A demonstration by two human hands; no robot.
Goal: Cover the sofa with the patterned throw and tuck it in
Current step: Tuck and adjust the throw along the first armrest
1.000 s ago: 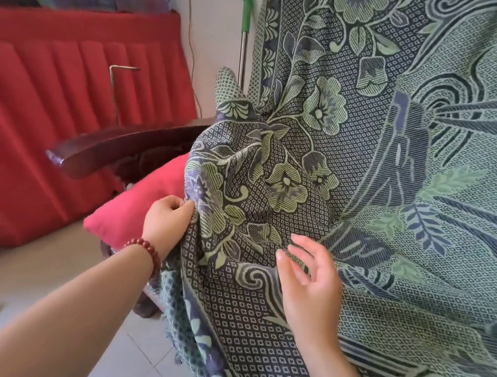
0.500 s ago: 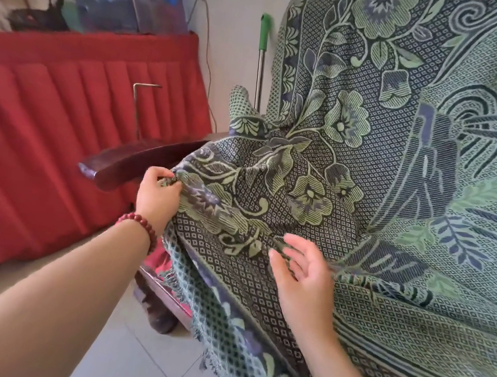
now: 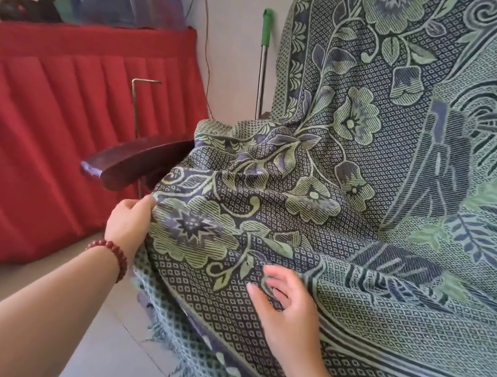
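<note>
While we are looking down through the head camera, the patterned throw (image 3: 366,205) is lying draped over the back and seat of the sofa (image 3: 135,163), whose dark wooden arm alone is showing bare at the throw's left side. The cloth is bunching in folds just beside that arm, and its fringed edge (image 3: 162,336) is hanging down toward the tiled floor (image 3: 109,351).

Of our 2 hands, the left hand (image 3: 129,222), with a red bead bracelet (image 3: 110,252) on its wrist, is grasping the throw's left border just below the arm's tip, fingers curled into the fabric. The right hand (image 3: 287,309) is resting released on the throw over the seat's front, fingers spread and only lightly bent, holding nothing.

To the left, a surface skirted in pleated red cloth (image 3: 42,127) is standing near the sofa. A green-tipped metal pole (image 3: 264,46) is leaning against the wall between them.
</note>
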